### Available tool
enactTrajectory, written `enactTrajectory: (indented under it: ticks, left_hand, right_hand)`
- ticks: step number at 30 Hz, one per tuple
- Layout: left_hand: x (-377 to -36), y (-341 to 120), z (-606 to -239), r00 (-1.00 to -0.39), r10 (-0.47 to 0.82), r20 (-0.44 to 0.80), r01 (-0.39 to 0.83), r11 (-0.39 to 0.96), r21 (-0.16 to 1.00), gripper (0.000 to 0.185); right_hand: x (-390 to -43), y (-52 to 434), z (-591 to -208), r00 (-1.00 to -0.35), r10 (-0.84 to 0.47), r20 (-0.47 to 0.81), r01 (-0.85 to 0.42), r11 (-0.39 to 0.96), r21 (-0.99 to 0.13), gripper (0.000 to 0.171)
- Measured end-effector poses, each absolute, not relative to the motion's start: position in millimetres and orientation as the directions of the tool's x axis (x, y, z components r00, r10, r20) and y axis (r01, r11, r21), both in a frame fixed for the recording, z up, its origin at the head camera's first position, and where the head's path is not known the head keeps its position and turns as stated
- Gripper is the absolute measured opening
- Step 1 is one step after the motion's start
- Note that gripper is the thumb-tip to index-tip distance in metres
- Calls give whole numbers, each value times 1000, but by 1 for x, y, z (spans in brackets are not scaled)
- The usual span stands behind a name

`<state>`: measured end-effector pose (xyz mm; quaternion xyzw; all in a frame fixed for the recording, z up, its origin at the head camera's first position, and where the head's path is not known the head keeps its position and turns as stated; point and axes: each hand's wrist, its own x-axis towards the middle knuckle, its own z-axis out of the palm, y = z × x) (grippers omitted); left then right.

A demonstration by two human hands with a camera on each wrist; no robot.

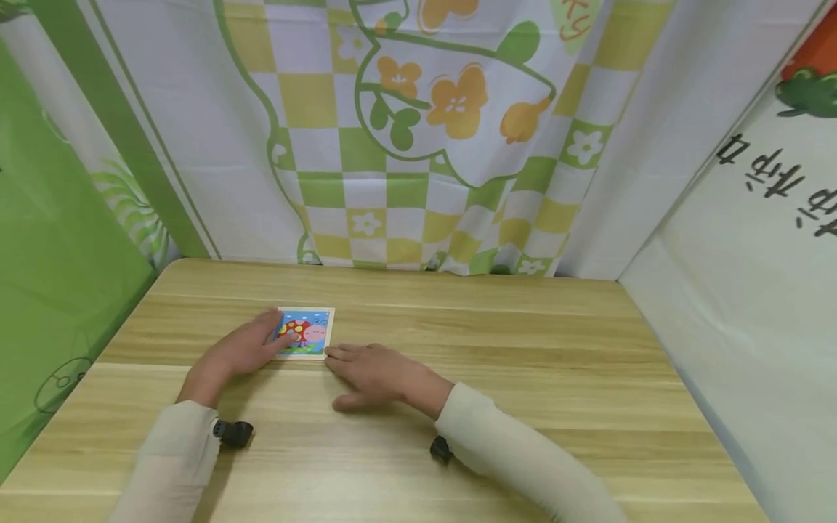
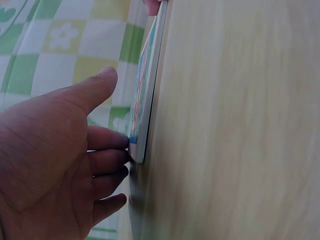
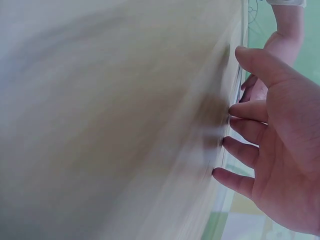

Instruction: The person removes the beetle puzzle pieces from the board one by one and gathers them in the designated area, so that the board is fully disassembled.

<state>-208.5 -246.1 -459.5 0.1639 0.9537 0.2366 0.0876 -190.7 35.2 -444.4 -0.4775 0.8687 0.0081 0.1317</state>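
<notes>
A small square picture board (image 1: 312,335) with a pale rim lies flat on the table, showing a red ladybug with yellow spots and a pink face. At its left edge is my left hand (image 1: 251,344), fingertips against the board's side and thumb over the picture. Seen from the left wrist, that thumb (image 2: 100,85) stands apart from the board's thin edge (image 2: 148,110). My right hand (image 1: 373,374) lies palm down near the board's lower right corner, its fingertips touching or nearly touching it. Neither hand grips anything.
The wooden table (image 1: 497,349) carries the board and both forearms. Behind its far edge hangs a green-checked curtain (image 1: 405,189). A white printed wall sheet (image 1: 752,290) stands on the right, a green one (image 1: 59,276) on the left. Each wrist wears a small black camera (image 1: 235,434).
</notes>
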Motion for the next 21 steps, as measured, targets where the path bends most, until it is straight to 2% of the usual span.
enactTrajectory:
  ticks: [5,17,21]
  left_hand:
    - [-206,-230,-458,-921,379,-93,291,826,483,76]
    - [-203,-202,-453,-903,419,-97,333,824,459,75]
    - [-201,-192,-453,-884,455,-105,358,805,473,75]
  right_hand:
    - [-188,59,-445,-527,-823,-213,-812,561,-161,76]
    - [-180,94,-444,-538,-825,-175,-804,564,-187,74]
    - [-178,109,-442,-564,-803,-192,-773,595,-219,71]
